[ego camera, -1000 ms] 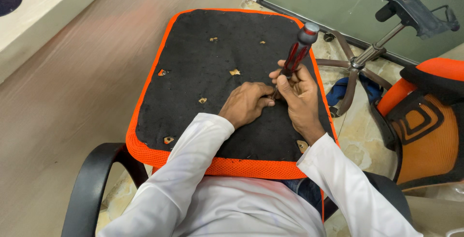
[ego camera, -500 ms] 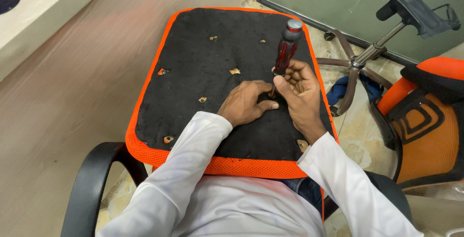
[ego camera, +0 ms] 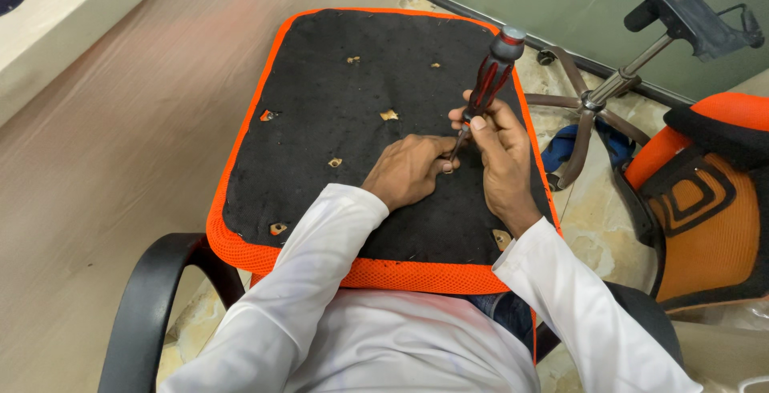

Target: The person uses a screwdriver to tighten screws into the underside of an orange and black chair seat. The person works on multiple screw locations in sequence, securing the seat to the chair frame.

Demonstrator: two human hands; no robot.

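Tan floor lies under an upturned chair seat (ego camera: 320, 104), black with an orange rim. Near its right edge, the right hand (ego camera: 501, 149) is closed around a red-and-black screwdriver (ego camera: 489, 80), tip down. It looks stiff and light; the fat handle is best to hold. The left hand (ego camera: 408, 170) pinches by the tip.

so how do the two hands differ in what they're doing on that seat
The right hand is raised and wraps the red and black screwdriver, which stands tilted; the left hand holds no tool and lies low on the black underside of the seat. The right hand grips around the handle, while the left hand's fingers pinch at the screwdriver's tip. Both wear white sleeves and meet at the same spot on the seat.
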